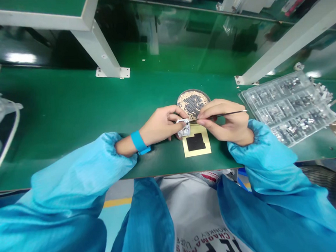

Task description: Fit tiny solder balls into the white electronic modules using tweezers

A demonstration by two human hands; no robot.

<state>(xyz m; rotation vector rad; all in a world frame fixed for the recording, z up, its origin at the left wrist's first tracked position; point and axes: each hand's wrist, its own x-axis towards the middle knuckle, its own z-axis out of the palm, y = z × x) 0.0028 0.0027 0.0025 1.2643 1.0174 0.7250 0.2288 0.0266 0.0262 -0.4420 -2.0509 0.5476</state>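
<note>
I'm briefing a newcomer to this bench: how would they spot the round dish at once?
On the green table, look just beyond the left hand and right hand. There sits the dish, dark-rimmed and speckled grey and tan inside. Its round shape sets it apart from the yellow card and clear trays.

Table [64, 103]: green, stretching before me.
Posts [97, 49]: white, footed on its surface.
Floor [119, 190]: yellow-striped below me.
Glare [20, 57]: bright, upper left.

On bench [67, 106]: dish [192, 90] near frame centre, pellets [194, 102] inside; card [206, 140] just below. Small part [184, 128] in left hand [159, 123], tool [233, 113] in right hand [229, 125]. Trays [268, 120] right; cable [6, 149] far left.
</note>
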